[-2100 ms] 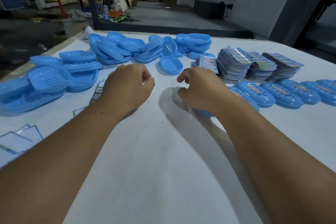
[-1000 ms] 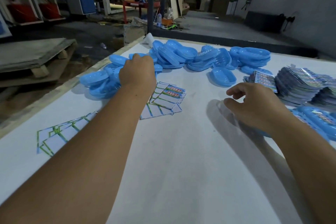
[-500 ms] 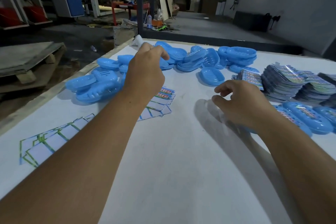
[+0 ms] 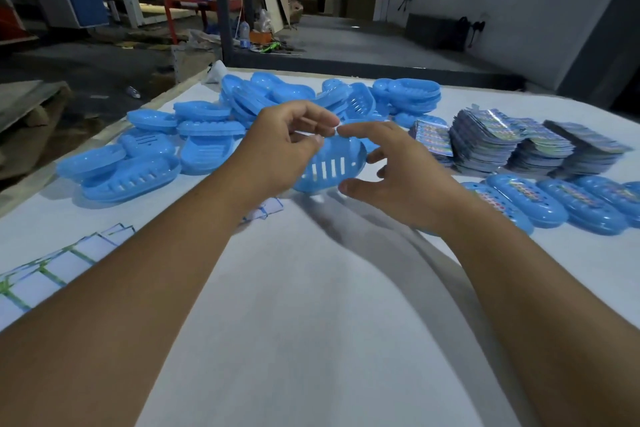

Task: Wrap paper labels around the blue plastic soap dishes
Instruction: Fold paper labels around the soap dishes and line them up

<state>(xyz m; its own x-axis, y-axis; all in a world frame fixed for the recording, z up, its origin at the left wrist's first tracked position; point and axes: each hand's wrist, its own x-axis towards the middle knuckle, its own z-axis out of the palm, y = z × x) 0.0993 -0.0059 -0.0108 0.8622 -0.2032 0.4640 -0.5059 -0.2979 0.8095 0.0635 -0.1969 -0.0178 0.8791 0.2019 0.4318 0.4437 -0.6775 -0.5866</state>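
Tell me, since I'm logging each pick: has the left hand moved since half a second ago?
Yes. The left hand came back from the pile of dishes toward the right hand, holding a soap dish.

You have one blue slotted soap dish [image 4: 330,166] tilted up off the worktop, its slotted bottom facing you, between your hands. Behind it, unwrapped blue soap dishes [image 4: 242,107] lie heaped and nested across the far left and far middle of the worktop, some upside down. To your right, stacks of colourful paper labels [image 4: 491,142] stand side by side. Just in front of those stacks, a row of wrapped dishes [image 4: 568,204] lies side by side, each with a printed label running along its top.
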